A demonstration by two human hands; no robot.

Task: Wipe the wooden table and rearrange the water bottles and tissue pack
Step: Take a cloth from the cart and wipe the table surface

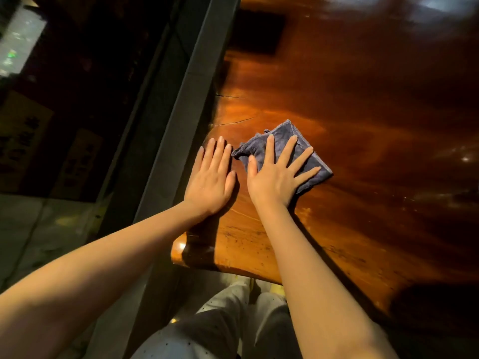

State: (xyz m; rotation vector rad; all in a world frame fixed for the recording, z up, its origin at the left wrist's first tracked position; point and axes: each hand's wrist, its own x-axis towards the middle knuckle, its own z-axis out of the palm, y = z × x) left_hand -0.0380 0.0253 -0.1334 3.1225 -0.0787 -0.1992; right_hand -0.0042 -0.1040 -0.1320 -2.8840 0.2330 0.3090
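1. The right hand [274, 174] lies flat on a dark cloth [298, 149], fingers spread wide, palm pressing it onto the table [363, 112]. Its grip is not closed around anything; it pins the cloth from above.
2. The left hand [211, 177] rests flat on bare wood just beside the cloth, near the table's left edge, fingers together and holding nothing.
3. The cloth sits near the table's left front corner, folded into a rough square with one end bunched up next to the right thumb.
4. The cloth looks soft, light and limp. It will crumple or slip out from under the palm if pushed by one corner, so the best hold is what is shown: a broad flat palm over its middle, with the fingers fanned toward the edges.
5. The table top looks hard, glossy and slick, with cracks running in from its left edge. The cloth should glide easily, though its hem may snag at those cracks.
6. No bottles or tissue pack are in view, so the wiping step seems to be in hand and the rearranging not yet done.
7. A dark recess [256, 32] sits farther up the table; what it is cannot be told.
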